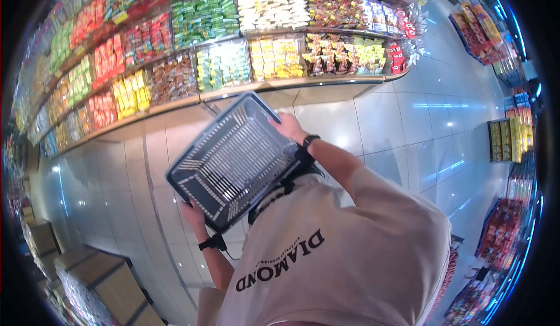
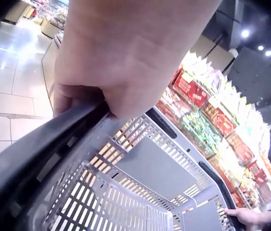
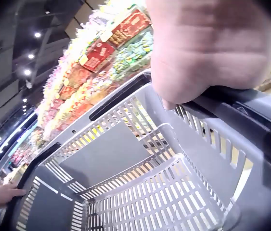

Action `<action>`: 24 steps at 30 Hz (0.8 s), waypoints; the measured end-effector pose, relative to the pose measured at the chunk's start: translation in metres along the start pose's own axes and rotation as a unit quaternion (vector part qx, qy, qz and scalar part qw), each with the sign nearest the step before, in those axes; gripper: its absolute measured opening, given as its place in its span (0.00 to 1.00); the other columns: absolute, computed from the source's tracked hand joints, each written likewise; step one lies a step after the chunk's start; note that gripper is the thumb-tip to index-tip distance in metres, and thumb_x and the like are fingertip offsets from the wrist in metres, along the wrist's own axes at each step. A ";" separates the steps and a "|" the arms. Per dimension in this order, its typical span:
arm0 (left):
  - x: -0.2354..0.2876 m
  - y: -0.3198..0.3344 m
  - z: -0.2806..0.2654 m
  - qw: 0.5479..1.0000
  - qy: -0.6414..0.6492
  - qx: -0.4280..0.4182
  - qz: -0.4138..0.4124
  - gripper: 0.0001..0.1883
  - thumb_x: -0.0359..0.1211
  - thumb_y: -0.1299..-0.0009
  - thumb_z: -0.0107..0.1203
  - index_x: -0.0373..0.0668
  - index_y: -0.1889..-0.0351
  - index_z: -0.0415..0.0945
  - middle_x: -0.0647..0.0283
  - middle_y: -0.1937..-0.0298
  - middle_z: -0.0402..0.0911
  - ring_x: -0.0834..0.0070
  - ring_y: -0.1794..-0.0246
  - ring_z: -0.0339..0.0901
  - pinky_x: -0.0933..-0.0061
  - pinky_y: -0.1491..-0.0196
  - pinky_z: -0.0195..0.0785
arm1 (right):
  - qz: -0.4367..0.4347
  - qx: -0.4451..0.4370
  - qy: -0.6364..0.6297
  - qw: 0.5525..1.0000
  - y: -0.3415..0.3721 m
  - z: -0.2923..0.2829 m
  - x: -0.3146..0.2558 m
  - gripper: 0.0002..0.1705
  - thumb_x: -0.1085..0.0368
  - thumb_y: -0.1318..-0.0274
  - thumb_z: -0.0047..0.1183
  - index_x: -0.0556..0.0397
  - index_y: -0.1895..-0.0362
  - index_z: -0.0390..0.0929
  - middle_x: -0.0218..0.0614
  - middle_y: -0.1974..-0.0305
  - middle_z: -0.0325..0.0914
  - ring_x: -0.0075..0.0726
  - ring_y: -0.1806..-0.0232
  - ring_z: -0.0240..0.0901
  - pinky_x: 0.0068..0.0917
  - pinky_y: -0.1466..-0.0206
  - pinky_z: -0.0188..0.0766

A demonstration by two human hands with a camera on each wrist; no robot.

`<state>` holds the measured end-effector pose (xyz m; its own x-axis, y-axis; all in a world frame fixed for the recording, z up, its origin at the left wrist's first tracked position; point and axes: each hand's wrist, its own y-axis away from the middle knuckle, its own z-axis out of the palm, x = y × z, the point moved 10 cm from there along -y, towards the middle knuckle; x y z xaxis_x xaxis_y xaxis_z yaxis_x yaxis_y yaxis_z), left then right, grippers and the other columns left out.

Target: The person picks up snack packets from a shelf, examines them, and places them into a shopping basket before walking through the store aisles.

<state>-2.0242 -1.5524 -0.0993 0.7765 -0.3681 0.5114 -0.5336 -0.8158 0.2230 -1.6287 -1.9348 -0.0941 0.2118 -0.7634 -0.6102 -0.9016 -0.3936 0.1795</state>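
A grey slatted plastic shopping basket [image 1: 236,159] is held tilted in front of the body, its bare slatted floor showing. At its near left end, my left hand [image 1: 193,214] grips the dark rim; in the left wrist view the fingers of this left hand [image 2: 126,57] curl over the edge. My right hand [image 1: 290,128] holds the opposite end. The right wrist view shows that right hand [image 3: 212,53] wrapped over the rim of the basket [image 3: 111,154], with its fingertips mostly hidden. Both wrists wear black bands.
Tiered shelves of colourful packaged snacks [image 1: 204,19] curve across the front, with a wooden ledge [image 1: 192,100] along the bottom. Shiny floor tiles [image 1: 379,127] run to the right, towards more displays [image 1: 504,232]. Brown boxes [image 1: 105,273] stand at lower left.
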 end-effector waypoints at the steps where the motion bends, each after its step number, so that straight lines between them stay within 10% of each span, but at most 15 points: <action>1: 0.008 -0.018 0.018 0.999 0.011 -0.044 -0.001 0.24 0.41 0.23 0.50 0.29 0.40 0.68 0.37 0.49 0.79 0.40 0.48 0.77 0.49 0.46 0.69 | 0.035 0.012 0.010 0.999 0.001 -0.002 0.009 0.30 0.40 0.38 0.53 0.59 0.61 0.82 0.56 0.68 0.81 0.63 0.62 0.79 0.49 0.55 0.75; 11: 0.049 -0.070 0.111 0.986 -0.061 -0.137 0.069 0.20 0.43 0.25 0.51 0.35 0.47 0.68 0.39 0.57 0.83 0.41 0.54 0.80 0.47 0.51 0.72 | 0.219 0.027 -0.001 0.975 0.073 0.002 0.122 0.30 0.43 0.41 0.55 0.61 0.60 0.82 0.58 0.61 0.83 0.64 0.55 0.80 0.51 0.49 0.75; 24: 0.093 -0.071 0.114 0.988 -0.018 -0.142 0.053 0.21 0.45 0.27 0.52 0.38 0.48 0.69 0.41 0.60 0.83 0.41 0.55 0.81 0.44 0.53 0.72 | 0.202 0.068 -0.087 0.973 0.054 -0.008 0.166 0.23 0.47 0.42 0.59 0.56 0.59 0.85 0.50 0.66 0.85 0.53 0.61 0.83 0.44 0.56 0.76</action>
<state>-1.8761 -1.5797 -0.1621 0.7194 -0.4652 0.5158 -0.6816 -0.6158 0.3953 -1.6395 -2.0872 -0.1792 -0.2275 -0.7390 -0.6342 -0.9419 0.0018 0.3358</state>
